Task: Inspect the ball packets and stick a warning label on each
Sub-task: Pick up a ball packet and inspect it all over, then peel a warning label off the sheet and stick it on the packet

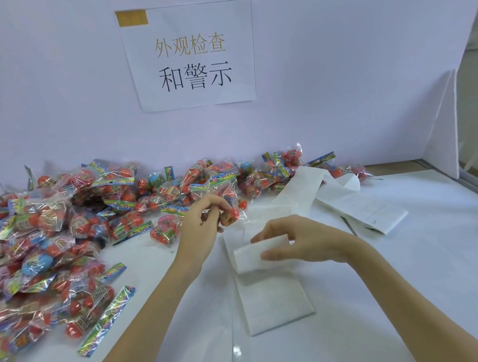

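Clear packets of red balls with bright printed headers lie in a big pile [58, 227] along the left and the back wall. My left hand [204, 222] pinches one ball packet [230, 208] at the pile's near edge, its clear film spreading to the right. My right hand [294, 241] grips the folded-over end of a white label strip [274, 298] that lies on the table in front of me. The strip's printing is too faint to read.
The white strip runs back to a folded stack of label sheets [369, 208] at the right rear. A paper sign [193, 55] hangs on the white back wall. A white side panel [444, 125] stands at the right. The table [399, 297] is white.
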{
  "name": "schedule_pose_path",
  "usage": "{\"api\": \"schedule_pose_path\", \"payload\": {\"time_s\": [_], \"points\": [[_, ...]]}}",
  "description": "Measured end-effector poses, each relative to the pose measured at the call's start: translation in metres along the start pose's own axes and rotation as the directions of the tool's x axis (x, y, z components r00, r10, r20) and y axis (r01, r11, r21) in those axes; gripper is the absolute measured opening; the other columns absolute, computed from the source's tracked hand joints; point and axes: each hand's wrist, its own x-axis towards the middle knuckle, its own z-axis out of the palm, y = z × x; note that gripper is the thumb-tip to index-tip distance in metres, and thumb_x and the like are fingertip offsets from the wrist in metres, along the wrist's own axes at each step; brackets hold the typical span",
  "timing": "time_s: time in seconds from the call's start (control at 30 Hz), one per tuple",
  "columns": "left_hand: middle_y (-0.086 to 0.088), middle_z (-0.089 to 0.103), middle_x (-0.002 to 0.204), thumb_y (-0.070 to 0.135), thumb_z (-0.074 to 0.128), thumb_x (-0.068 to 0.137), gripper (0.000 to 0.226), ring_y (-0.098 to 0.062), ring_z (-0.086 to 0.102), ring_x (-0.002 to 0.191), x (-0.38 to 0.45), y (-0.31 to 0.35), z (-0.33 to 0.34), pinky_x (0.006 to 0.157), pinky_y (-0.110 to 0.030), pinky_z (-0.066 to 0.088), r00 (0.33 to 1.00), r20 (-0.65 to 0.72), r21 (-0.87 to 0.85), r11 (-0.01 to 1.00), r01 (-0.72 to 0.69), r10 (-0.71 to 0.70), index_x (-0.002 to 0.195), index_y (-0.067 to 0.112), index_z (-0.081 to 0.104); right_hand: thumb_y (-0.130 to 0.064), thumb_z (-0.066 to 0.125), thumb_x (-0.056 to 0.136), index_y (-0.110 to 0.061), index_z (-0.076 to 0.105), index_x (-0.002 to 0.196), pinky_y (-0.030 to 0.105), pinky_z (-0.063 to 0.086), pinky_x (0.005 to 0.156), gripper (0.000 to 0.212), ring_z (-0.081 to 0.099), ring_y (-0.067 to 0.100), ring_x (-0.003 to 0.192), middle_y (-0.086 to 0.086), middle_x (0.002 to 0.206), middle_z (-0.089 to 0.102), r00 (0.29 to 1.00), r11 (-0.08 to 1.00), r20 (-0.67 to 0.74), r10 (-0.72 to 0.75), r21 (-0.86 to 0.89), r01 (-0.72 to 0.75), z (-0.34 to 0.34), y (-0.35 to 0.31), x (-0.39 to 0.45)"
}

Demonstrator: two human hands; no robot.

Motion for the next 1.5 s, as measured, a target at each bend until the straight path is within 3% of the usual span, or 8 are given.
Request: {"api": "schedule_pose_path", "payload": {"time_s": [0.33,0.47,0.63,0.87,1.03,1.13,1.27,1.5], "points": [[0.004,0.059,0.114,0.048,0.082,0.081,0.022,0.002,0.063,0.094,-0.004,0.001,0.007,0.083,-0.015,0.049,0.961,0.261,0.19,0.981,0.039,-0.089,0.1,0.039,0.074,-0.036,0.069,0.099,-0.025,0.078,0.087,0.028,0.046,0.066,0.02,0.065,0.019,0.077,-0.002,0.085,0.075,0.902,0.992,-0.433,-0.005,0.11,0.058,0.001,0.006,0.009],[0.0,0.061,0.105,0.041,0.08,0.087,0.011,-0.006,0.06,0.094,-0.001,-0.004,0.006,0.081,-0.023,0.045,0.982,0.178,0.182,0.983,0.025,-0.058,0.084,0.034,0.073,-0.043,0.064,0.1,-0.032,0.073,0.112,0.034,0.056,0.08,0.018,0.067,0.021,0.094,-0.003,0.103,0.074,0.898,0.999,-0.44,0.001,0.04,0.018,0.004,0.008,0.014],[-0.004,0.06,0.085,0.034,0.075,0.093,0.033,-0.018,0.055,0.088,0.002,-0.006,0.005,0.076,-0.03,0.039,0.995,0.099,0.129,0.992,0.011,-0.024,0.075,0.01,0.062,-0.037,0.084,0.086,-0.041,0.052,0.136,0.021,0.05,0.097,0.059,0.057,0.0,0.116,-0.022,0.13,0.059,0.907,0.984,-0.403,-0.12,0.074,0.162,0.006,0.006,0.011],[-0.012,0.063,0.086,0.05,0.073,0.086,0.041,-0.01,0.058,0.078,0.001,-0.003,0.005,0.057,-0.021,0.039,0.996,0.058,-0.018,0.997,0.073,-0.072,0.067,0.017,0.058,-0.019,0.082,0.089,-0.025,0.074,0.108,0.02,0.046,0.097,0.021,0.056,0.004,0.115,-0.007,0.121,0.058,0.782,0.956,-0.551,-0.29,-0.196,0.216,0.01,0.007,0.012],[-0.004,0.053,0.106,0.055,0.084,0.066,0.052,-0.01,0.054,0.088,-0.001,-0.005,0.005,0.078,-0.021,0.048,0.993,-0.012,0.157,0.981,-0.111,0.115,0.104,0.025,0.065,-0.019,0.081,0.09,-0.018,0.08,0.1,0.006,0.039,0.093,0.01,0.06,0.001,0.11,-0.006,0.118,0.065,0.727,0.941,-0.601,-0.332,-0.264,0.211,0.008,0.007,0.011],[0.004,0.037,0.122,0.049,0.092,0.063,0.071,-0.005,0.051,0.104,-0.001,-0.005,0.001,0.093,-0.012,0.044,0.96,0.11,0.26,0.925,-0.278,0.258,0.126,0.035,0.061,-0.017,0.082,0.09,-0.016,0.08,0.096,0.006,0.04,0.089,0.007,0.063,0.002,0.103,-0.006,0.112,0.069,0.721,0.936,-0.6,-0.347,-0.274,0.223,0.008,0.006,0.012],[0.0,0.039,0.116,0.041,0.089,0.074,0.046,-0.002,0.049,0.102,0.0,-0.007,-0.003,0.092,-0.012,0.043,0.92,0.18,0.31,0.868,-0.388,0.347,0.115,0.03,0.072,-0.017,0.082,0.089,-0.014,0.08,0.093,0.009,0.041,0.084,0.005,0.064,-0.003,0.093,-0.008,0.105,0.073,0.747,0.941,-0.576,-0.333,-0.255,0.223,0.006,0.009,0.012],[0.003,0.042,0.121,0.051,0.089,0.062,0.062,-0.004,0.054,0.101,0.005,-0.01,-0.007,0.084,-0.018,0.051,0.957,0.204,0.283,0.923,-0.261,0.208,0.118,0.036,0.067,-0.015,0.082,0.089,-0.016,0.083,0.096,0.011,0.046,0.084,0.007,0.069,0.003,0.093,-0.011,0.1,0.076,0.759,0.942,-0.559,-0.334,-0.211,0.26,0.003,0.01,0.011]]}}
